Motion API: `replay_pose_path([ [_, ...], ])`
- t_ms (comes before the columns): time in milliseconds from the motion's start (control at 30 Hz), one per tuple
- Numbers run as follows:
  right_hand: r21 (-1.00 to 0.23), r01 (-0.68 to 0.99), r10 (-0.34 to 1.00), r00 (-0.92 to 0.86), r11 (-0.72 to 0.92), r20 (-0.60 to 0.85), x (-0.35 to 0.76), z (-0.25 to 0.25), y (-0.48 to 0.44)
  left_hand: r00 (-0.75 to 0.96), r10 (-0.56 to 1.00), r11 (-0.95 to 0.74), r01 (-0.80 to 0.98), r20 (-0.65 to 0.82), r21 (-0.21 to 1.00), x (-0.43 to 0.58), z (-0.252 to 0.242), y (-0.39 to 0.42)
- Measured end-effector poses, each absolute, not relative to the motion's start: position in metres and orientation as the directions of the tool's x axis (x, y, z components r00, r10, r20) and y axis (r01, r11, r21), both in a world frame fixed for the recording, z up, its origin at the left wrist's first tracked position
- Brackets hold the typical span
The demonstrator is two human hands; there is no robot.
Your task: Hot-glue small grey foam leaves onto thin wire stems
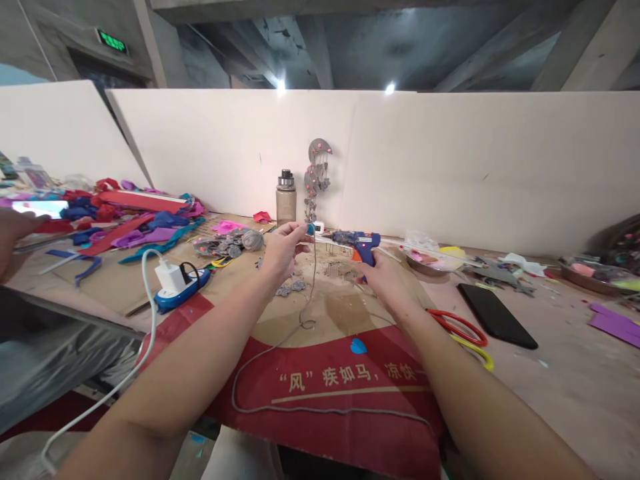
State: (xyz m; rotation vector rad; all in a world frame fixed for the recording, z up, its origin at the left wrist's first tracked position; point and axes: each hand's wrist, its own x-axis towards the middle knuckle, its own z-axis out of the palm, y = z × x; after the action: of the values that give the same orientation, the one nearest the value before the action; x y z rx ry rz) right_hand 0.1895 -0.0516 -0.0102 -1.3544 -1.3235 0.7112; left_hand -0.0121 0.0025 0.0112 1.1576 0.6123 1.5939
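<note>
My left hand (pixel 283 250) is raised over the cardboard sheet (pixel 330 373) and pinches the top of a grey cord (pixel 314 280) with a small blue piece at its fingertips. The cord hangs down and trails in a loop across the cardboard. My right hand (pixel 383 273) grips a blue hot glue gun (pixel 364 245), its nozzle pointing left toward the pinched end of the cord. Both hands are closed.
A brown water bottle (pixel 286 197) and a grey hanging ornament (pixel 316 177) stand by the white back wall. A power strip (pixel 179 285) with a white charger, coloured foam scraps (pixel 135 223), a black phone (pixel 496 315), red and yellow rings (pixel 463 328). Another person's hand (pixel 13 237) at far left.
</note>
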Motion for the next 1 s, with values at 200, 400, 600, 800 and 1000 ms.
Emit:
replay_pose_path([
  [200, -0.928, 0.092, 0.903, 0.215, 0.361, 0.373, 0.171, -0.001, -0.064, -0.117, 0.904, -0.421, -0.402, 0.411, 0.813, -0.012, 0.011, 0.005],
  [400, -0.904, 0.17, 0.892, 0.169, 0.393, 0.42, 0.164, 0.002, -0.074, -0.087, 0.899, -0.419, -0.448, 0.428, 0.789, -0.011, 0.01, 0.006],
  [600, -0.858, 0.311, 0.861, 0.178, 0.409, 0.476, 0.165, -0.003, -0.075, -0.073, 0.911, -0.393, -0.444, 0.405, 0.805, -0.009, 0.011, 0.002],
  [800, -0.746, 0.463, 0.788, 0.149, 0.478, 0.597, 0.166, -0.005, -0.075, -0.066, 0.914, -0.386, -0.441, 0.4, 0.81, -0.008, 0.013, -0.003],
  [1000, -0.723, 0.494, 0.777, 0.138, 0.483, 0.614, 0.165, -0.006, -0.074, -0.03, 0.907, -0.387, -0.453, 0.42, 0.803, -0.008, 0.01, 0.0],
])
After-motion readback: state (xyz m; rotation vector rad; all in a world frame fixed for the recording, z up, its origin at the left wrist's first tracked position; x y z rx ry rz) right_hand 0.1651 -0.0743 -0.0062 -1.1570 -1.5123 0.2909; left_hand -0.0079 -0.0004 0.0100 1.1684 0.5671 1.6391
